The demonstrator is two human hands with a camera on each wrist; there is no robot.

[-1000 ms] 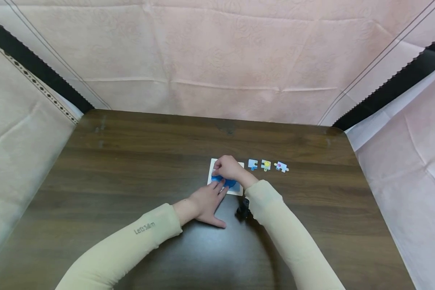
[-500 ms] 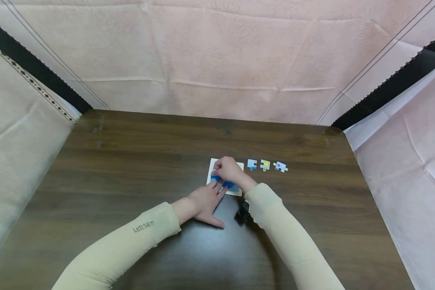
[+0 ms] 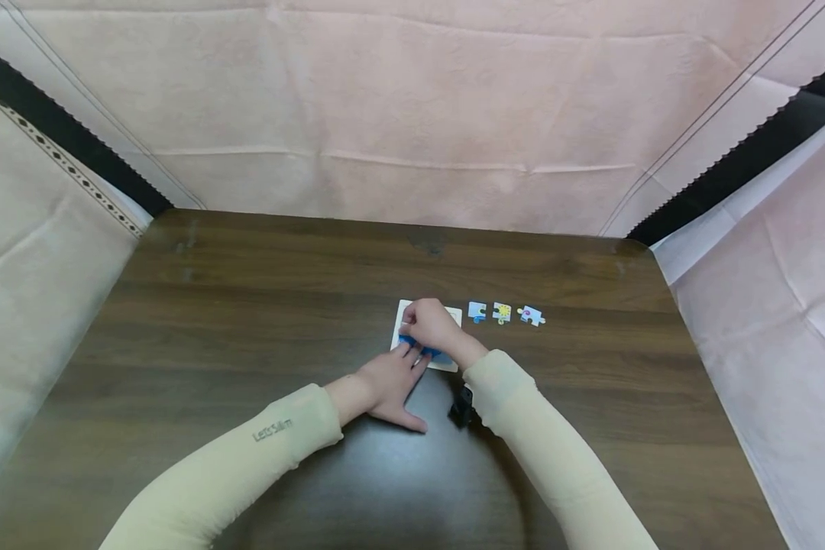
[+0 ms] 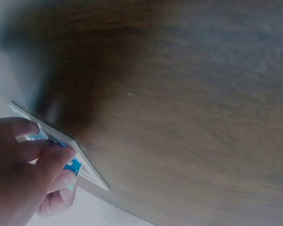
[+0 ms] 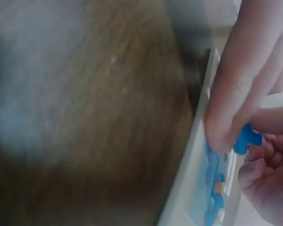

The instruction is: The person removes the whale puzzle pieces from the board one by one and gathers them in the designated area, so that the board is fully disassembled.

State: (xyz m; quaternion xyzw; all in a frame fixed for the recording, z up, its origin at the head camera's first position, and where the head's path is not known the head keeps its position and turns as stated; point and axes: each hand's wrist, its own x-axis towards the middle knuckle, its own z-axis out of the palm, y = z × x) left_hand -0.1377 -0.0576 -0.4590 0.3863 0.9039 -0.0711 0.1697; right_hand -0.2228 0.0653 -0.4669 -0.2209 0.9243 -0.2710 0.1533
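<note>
A: Head view. Your left hand (image 3: 392, 386) lies at the near left of the board (image 5: 192, 162), fingers spread and mostly straight, tips down on it. Your thumb points out to the right over the table (image 3: 282, 305). You are grasping nothing with that one; it presses flat.

B: Your right hand (image 3: 435, 325) is over the board, fingers curled. Right wrist view fills in the rest: you have a blue piece (image 5: 246, 139) pinched between thumb and finger.

A: Position of the blue piece, noted for you: over the board, close to your left fingertips, between your two hands. Left wrist view agrees, a bit of blue at your fingers.

B: Can't tell you whether it touches the board; your fingers hide the underside. Beside it, part of the board's blue picture (image 5: 211, 174) shows, with a spot of orange. Your hands cover much of the remainder.

A: To the right of the board, near it, three loose ones in a row, apart from each other: a pale piece (image 3: 477, 312), a yellow piece (image 3: 502, 312), a tilted piece (image 3: 532, 315).

B: Beside your right sleeve (image 3: 550, 451), a black device (image 3: 461, 409). Your left sleeve (image 3: 247, 466) carries dark lettering. Pale cloth (image 3: 412, 99) behind the table's far edge.
</note>
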